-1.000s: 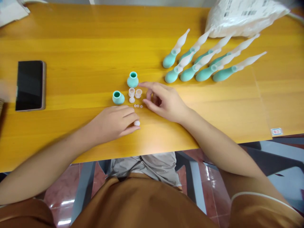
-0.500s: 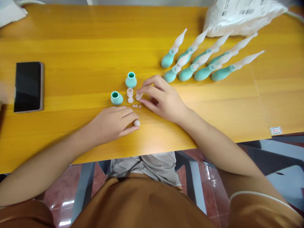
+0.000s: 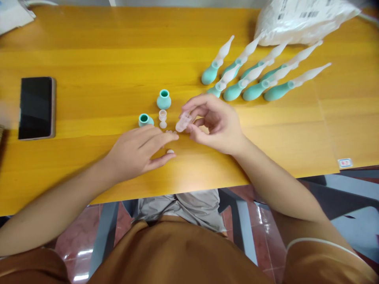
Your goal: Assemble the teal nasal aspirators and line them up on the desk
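Note:
Between the thumb and fingers of my right hand [image 3: 217, 124] is a small translucent plastic connector [image 3: 183, 122], tilted above the table. My left hand [image 3: 137, 150] is open, with its fingers stretched out and its thumb apart. Just behind that thumb a small white rounded piece [image 3: 170, 151] shows in part. Tiny clear discs [image 3: 171, 132] lie by the left fingertips, partly covered. A second translucent connector [image 3: 162, 119] stands on the table beyond them. Near it are two teal bulbs: one upright [image 3: 164, 100], the other tilted [image 3: 144, 119] and partly hidden by my left hand.
Several teal bulbs with long translucent tips [image 3: 254, 90] lie in two rows at the right. Behind them is a white plastic package [image 3: 304, 23]. A dark phone [image 3: 36, 108] lies at the left of the wooden table [image 3: 103, 79]. A small label [image 3: 345, 163] marks the right front edge.
My right hand has picked the connector up off the table and tilted it. My left fingers have stretched out away from the white rounded piece, toward the discs.

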A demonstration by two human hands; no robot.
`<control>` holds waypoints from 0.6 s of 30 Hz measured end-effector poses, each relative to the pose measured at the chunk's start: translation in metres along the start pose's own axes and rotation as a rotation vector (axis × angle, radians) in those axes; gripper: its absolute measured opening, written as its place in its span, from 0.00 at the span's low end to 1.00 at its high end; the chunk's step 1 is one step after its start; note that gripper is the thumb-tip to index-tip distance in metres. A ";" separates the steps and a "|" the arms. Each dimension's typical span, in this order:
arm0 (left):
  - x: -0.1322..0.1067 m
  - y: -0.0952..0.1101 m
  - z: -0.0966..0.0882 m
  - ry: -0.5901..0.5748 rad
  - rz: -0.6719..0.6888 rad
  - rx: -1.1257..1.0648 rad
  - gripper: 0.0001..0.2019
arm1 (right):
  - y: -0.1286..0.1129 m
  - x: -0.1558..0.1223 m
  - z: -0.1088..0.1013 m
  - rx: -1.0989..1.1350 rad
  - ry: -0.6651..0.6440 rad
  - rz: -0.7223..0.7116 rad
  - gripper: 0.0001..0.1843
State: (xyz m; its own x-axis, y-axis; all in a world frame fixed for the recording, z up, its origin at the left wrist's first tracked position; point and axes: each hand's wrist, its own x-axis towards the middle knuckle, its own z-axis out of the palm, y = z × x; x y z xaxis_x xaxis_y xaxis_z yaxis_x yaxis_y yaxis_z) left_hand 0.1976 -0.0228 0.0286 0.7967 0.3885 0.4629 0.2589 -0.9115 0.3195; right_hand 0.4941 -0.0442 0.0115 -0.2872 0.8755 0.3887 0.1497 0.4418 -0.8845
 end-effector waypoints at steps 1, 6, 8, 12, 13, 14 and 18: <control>0.000 0.000 -0.001 0.045 -0.011 0.002 0.17 | -0.001 0.000 0.002 0.140 -0.049 0.038 0.19; 0.000 -0.001 -0.002 0.125 0.043 0.023 0.28 | -0.002 -0.002 0.016 0.574 -0.252 0.168 0.23; 0.001 0.000 -0.003 0.074 0.036 -0.005 0.24 | -0.003 -0.003 0.019 0.616 -0.276 0.203 0.23; 0.001 0.002 -0.004 0.059 0.045 -0.024 0.16 | -0.003 -0.002 0.015 0.537 -0.291 0.168 0.23; 0.001 0.003 -0.004 0.076 0.043 -0.016 0.15 | -0.002 -0.001 0.012 0.463 -0.270 0.148 0.21; 0.001 0.003 -0.003 0.089 0.036 -0.006 0.15 | 0.000 0.000 0.008 0.360 -0.237 0.125 0.18; 0.001 0.004 -0.003 0.138 -0.001 0.010 0.17 | 0.010 0.004 -0.002 -0.141 -0.130 -0.003 0.06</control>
State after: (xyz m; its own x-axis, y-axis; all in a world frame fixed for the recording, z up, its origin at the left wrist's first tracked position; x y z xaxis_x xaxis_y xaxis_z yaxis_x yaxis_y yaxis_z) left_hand 0.1979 -0.0257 0.0328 0.7142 0.4033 0.5720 0.2652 -0.9123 0.3121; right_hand 0.4969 -0.0363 0.0049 -0.4059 0.8457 0.3465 0.2775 0.4753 -0.8349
